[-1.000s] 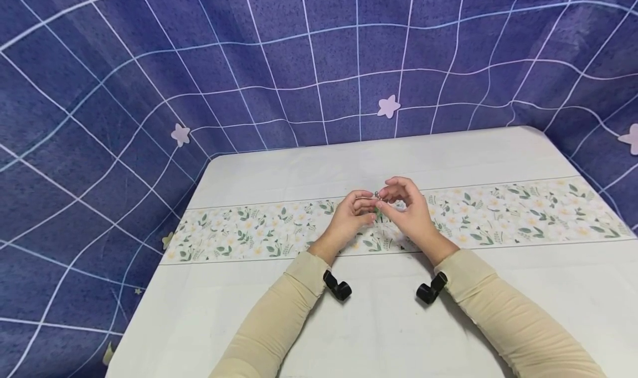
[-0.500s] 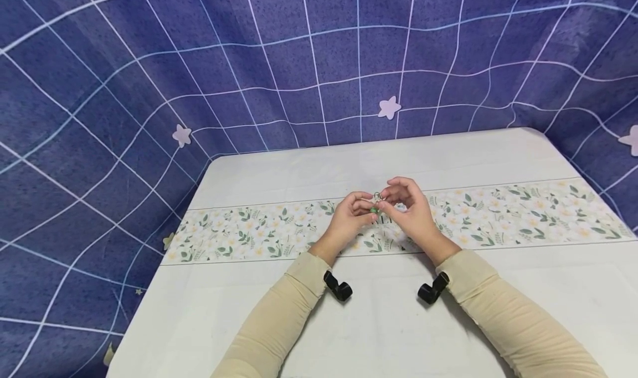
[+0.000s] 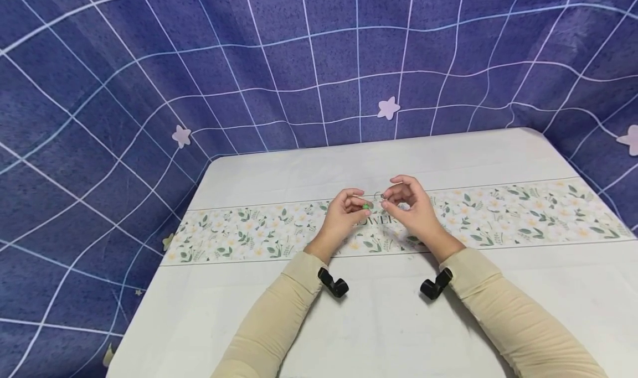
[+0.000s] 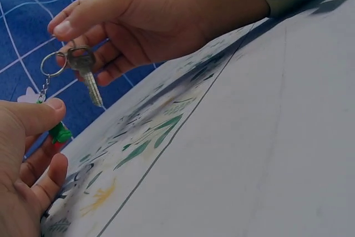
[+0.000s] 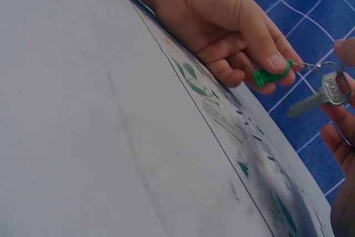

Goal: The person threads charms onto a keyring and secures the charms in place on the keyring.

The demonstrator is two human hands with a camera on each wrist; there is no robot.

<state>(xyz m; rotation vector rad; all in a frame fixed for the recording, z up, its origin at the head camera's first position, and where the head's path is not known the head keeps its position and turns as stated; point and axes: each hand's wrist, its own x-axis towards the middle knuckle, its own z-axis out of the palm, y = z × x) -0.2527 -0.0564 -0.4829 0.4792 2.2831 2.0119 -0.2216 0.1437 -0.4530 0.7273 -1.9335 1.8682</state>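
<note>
My left hand [image 3: 344, 212] pinches a small green keychain charm [image 5: 270, 76] between thumb and fingers. A short silver chain [image 5: 309, 66] links the charm to a metal key ring [image 4: 42, 66]. On that ring a single silver key [image 4: 86, 76] hangs, its blade pointing down. My right hand [image 3: 411, 209] holds the ring and key near the key's head between thumb and fingertips. The keychain stretches across the gap between the two hands, held up above the table. In the left wrist view, a bit of red shows beneath the charm.
A white tablecloth [image 3: 379, 322] with a floral band [image 3: 508, 212] covers the table, and printed lettering [image 3: 379, 221] shows between the hands. Behind and to the left hangs a blue curtain [image 3: 279, 68] with a line grid and stars. Black wrist cameras sit at both cuffs.
The hands have drawn slightly apart, the left moving left. The green charm, hidden a second ago, now shows in the left fingers, and the ring stands out beside the right fingers.
</note>
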